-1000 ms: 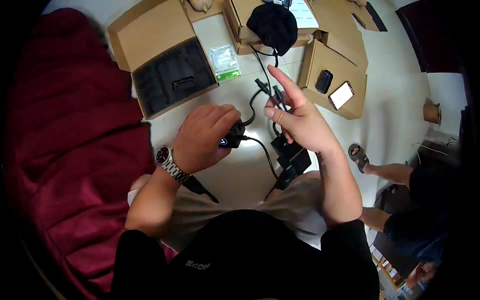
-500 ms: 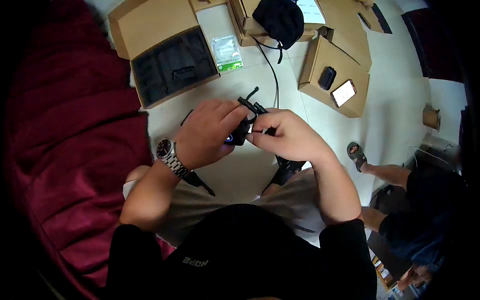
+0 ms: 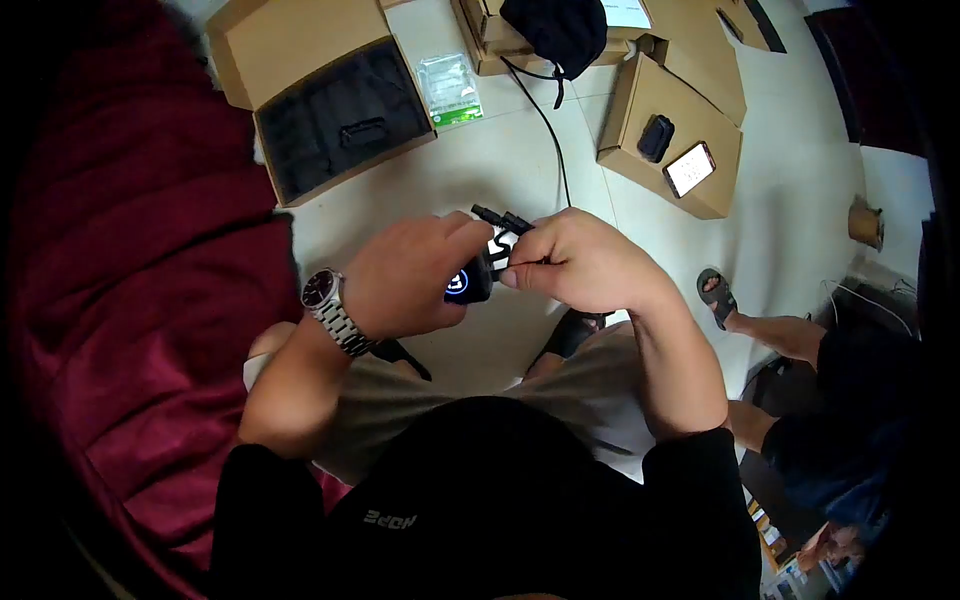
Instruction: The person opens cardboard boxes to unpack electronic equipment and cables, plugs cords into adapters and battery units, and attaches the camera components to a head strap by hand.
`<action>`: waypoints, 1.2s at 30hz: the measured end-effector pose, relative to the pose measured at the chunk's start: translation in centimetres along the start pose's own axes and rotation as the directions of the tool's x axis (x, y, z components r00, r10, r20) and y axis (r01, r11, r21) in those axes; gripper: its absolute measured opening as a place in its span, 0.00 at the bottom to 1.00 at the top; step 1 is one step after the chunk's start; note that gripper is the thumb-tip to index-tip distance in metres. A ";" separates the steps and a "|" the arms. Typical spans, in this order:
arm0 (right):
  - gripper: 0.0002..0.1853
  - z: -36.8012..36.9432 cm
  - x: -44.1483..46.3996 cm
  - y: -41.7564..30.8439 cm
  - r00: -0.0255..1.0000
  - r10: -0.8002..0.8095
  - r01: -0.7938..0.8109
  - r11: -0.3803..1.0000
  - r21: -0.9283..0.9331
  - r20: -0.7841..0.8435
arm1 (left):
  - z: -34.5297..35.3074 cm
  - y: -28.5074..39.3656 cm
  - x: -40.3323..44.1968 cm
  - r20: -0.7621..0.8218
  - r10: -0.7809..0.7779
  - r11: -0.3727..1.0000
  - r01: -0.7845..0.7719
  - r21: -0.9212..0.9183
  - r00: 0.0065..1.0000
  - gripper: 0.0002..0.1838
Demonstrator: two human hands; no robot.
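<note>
My left hand (image 3: 405, 275), with a metal watch (image 3: 325, 295) on its wrist, is closed round a small black device (image 3: 480, 279). A round display on the device glows blue-white; most of its body is hidden under the hand. My right hand (image 3: 580, 262) pinches a black cable (image 3: 503, 272) at the device's right side. Whether its plug sits inside the device I cannot tell. Black cable ends (image 3: 500, 218) stick up between the two hands.
An open cardboard box (image 3: 345, 125) with dark foam stands ahead left, beside a plastic packet (image 3: 449, 90). A black pouch (image 3: 560, 35) lies on boxes. Another box (image 3: 640, 105) carries a phone (image 3: 690, 170) and a black case (image 3: 656, 138). A person's leg (image 3: 775, 335) is at right.
The device has turned slightly, so more of its lit display shows. My left hand has shifted a little down and left; my right fingers still pinch the cable beside it.
</note>
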State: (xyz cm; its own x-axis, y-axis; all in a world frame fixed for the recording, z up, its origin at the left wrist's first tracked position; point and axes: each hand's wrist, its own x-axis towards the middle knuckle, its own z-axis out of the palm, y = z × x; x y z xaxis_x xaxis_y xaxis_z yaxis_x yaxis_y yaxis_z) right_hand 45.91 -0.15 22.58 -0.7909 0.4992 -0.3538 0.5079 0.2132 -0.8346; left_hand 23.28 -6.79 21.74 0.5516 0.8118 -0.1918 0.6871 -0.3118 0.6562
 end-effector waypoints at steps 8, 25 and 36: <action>0.11 -1.0 -0.1 -0.2 0.977 0.206 -0.168 0.906 0.388 -0.057 | -1.1 -1.8 -0.8 -0.297 0.065 0.997 -0.071 -0.008 0.953 0.34; 0.09 0.2 1.0 0.0 0.973 0.232 -0.230 0.964 0.132 0.000 | 1.0 -0.5 0.5 -0.222 0.136 0.991 -0.130 0.042 0.966 0.34; 0.13 -0.5 0.3 1.1 0.998 0.050 -0.051 0.996 0.079 0.026 | 1.3 -0.4 0.8 -0.218 0.085 0.996 -0.078 0.038 0.972 0.36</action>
State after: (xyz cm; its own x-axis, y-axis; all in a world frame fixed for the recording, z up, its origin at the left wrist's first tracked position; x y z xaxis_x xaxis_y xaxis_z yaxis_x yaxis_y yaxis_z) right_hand 46.37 0.65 21.73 -0.7732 0.4876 -0.4054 0.5192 0.1198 -0.8462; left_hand 24.05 -6.69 20.38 0.4913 0.8705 0.0287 0.6593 -0.3933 0.6408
